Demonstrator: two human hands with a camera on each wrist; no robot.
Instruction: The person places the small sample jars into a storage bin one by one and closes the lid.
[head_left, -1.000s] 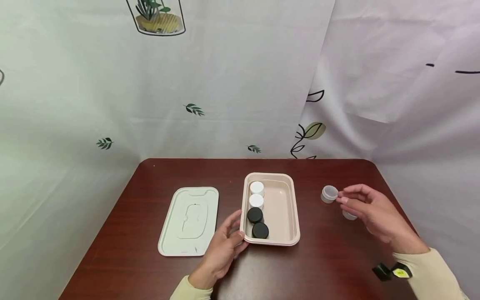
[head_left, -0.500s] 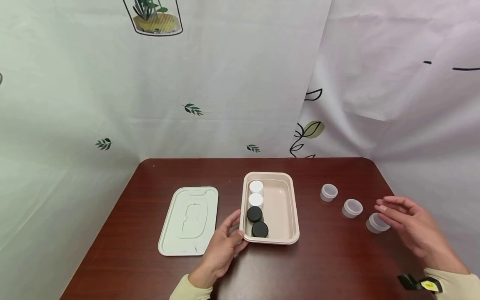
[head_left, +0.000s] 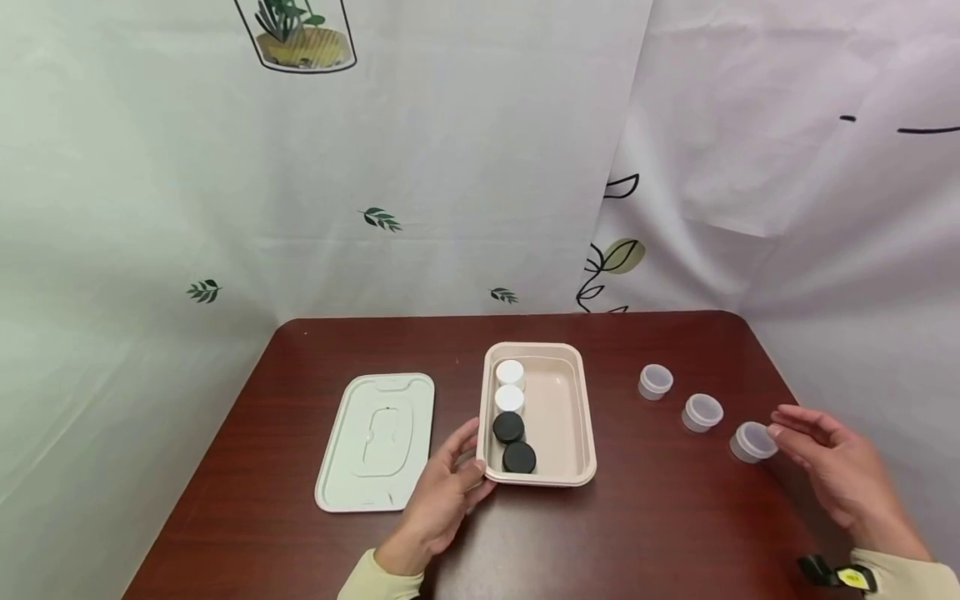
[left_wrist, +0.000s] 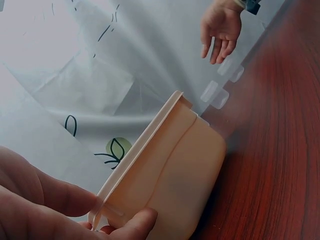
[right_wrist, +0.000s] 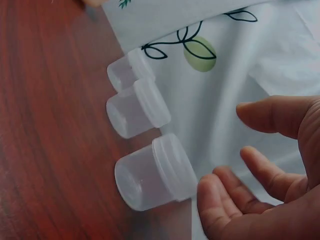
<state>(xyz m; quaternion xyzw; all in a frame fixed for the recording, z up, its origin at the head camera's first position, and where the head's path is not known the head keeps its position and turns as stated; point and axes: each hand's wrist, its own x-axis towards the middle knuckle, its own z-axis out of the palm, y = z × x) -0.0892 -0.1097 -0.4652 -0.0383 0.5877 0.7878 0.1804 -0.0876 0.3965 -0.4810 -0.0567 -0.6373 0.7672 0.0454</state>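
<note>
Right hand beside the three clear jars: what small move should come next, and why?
Probably close the fingers round the nearest clear jar. The right hand is open beside it and holds nothing, while the left hand grips the tray, which has bare room next to its four capped jars.

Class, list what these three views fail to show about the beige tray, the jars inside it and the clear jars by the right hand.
- Beige tray: left wrist view shows only its outside; the wall hides the jars inside.
- Black-lidded jars: head view shows only lids; the bodies and contents are hidden.
- Nearest clear jar: whether the right hand touches it is unclear in both views.
- Left hand: fingertips hidden behind the tray's corner.
</note>
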